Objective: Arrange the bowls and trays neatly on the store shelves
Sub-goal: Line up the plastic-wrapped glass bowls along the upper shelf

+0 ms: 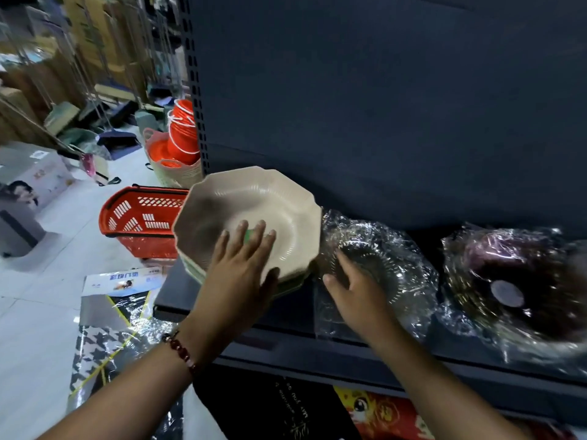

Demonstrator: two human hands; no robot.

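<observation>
Mid-frame, seating stacks: left hand (239, 265) grips the beige bowl stack (254, 198) -- right hand (353, 289) seemingly flat on wrapped bowls (400, 249); next, square them.

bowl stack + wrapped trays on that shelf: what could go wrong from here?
1. The bowl stack sits tilted at the left end of the shelf. If the left hand lets go of the rim, it could slide off toward the red basket.
2. The right hand rests on a wrapped tray. The loose film may slip, or the tray may bump the second wrapped tray.
</observation>
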